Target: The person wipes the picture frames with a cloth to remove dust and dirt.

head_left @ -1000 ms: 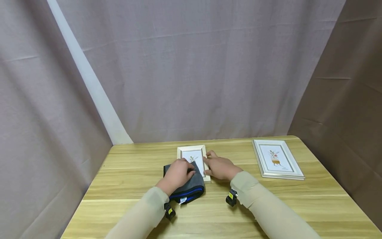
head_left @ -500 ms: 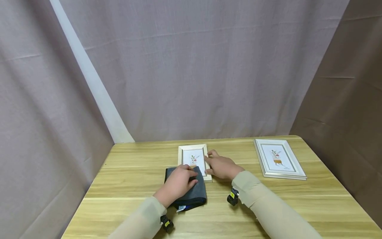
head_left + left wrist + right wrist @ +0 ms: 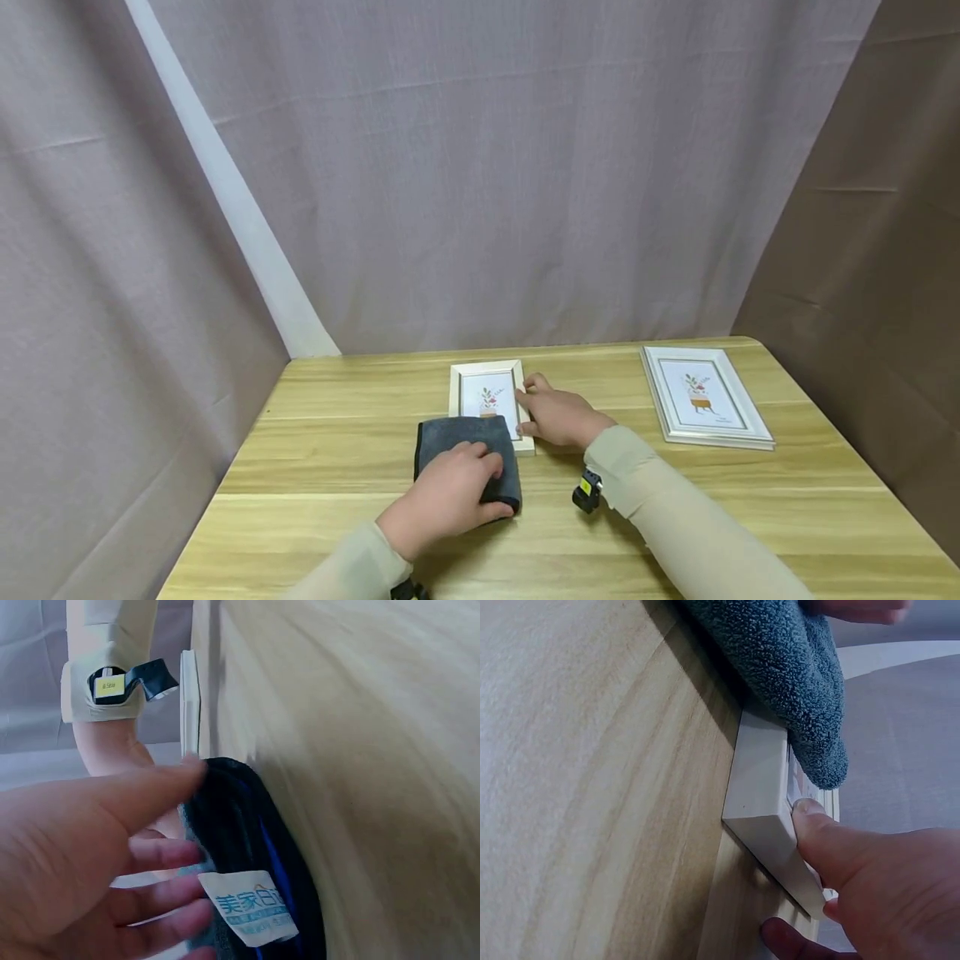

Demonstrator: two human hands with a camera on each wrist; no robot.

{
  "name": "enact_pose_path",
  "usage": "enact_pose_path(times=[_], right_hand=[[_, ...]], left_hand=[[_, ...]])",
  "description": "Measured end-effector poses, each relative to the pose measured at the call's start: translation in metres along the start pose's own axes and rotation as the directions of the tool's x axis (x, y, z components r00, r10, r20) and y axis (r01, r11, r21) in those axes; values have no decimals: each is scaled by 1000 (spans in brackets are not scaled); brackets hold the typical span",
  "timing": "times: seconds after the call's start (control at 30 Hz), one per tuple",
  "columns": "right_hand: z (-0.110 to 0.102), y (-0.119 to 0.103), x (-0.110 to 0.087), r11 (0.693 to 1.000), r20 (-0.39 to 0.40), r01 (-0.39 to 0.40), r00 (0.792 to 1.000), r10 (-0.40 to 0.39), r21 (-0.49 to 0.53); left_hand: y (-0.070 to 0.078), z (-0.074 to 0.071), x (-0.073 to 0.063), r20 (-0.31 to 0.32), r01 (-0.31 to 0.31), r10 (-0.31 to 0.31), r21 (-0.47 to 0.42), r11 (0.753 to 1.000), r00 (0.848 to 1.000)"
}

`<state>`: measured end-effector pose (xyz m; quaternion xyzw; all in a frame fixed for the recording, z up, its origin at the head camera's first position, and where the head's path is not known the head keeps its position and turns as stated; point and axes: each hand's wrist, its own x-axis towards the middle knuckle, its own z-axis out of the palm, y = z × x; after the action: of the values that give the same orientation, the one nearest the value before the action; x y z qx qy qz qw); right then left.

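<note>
A folded dark grey cloth (image 3: 465, 432) with black edging and a white label (image 3: 251, 904) covers the lower part of a cream picture frame (image 3: 486, 367). My left hand (image 3: 450, 492) lies on the cloth, fingers relaxed over its top and thumb along its near right corner. In the left wrist view the fingers rest against the cloth's face. My right hand (image 3: 558, 417) holds the frame's right edge; the right wrist view has the thumb (image 3: 817, 829) on the front and fingers by the side. The flower-pot print shows above the cloth.
A second, larger white picture frame (image 3: 708, 396) lies face up on the right of the wooden table (image 3: 337, 467). Grey-mauve curtains (image 3: 465, 183) hang behind and at both sides of the table.
My left hand has slid toward the near edge, and the cloth has shifted slightly nearer, uncovering more of the print. My right hand has stayed on the frame.
</note>
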<state>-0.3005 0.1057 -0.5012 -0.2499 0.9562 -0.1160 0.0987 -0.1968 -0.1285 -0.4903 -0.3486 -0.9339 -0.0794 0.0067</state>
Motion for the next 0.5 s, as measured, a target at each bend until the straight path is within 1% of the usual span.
enact_pose_path(times=[0.07, 0.1, 0.2, 0.27, 0.4, 0.5], right_hand=[[0, 0, 0, 1000, 0, -5, 1000, 5, 4], [1, 0, 0, 1000, 0, -5, 1000, 5, 5], [1, 0, 0, 1000, 5, -8, 1000, 8, 1], [1, -1, 0, 1000, 0, -4, 1000, 4, 7], [1, -1, 0, 1000, -2, -1, 1000, 1, 10], [0, -2, -1, 1000, -4, 1, 1000, -1, 7]], left_hand=[[1, 1, -2, 39, -5, 4, 26, 1000, 999], [1, 3, -2, 48, -13, 11, 36, 999, 999], [-2, 8, -2, 42, -39, 37, 53, 998, 998], [-4, 11, -1, 26, -58, 56, 59, 997, 998], [-6, 12, -1, 17, -79, 78, 34, 996, 997], [-4, 11, -3, 43, -80, 81, -13, 997, 996]])
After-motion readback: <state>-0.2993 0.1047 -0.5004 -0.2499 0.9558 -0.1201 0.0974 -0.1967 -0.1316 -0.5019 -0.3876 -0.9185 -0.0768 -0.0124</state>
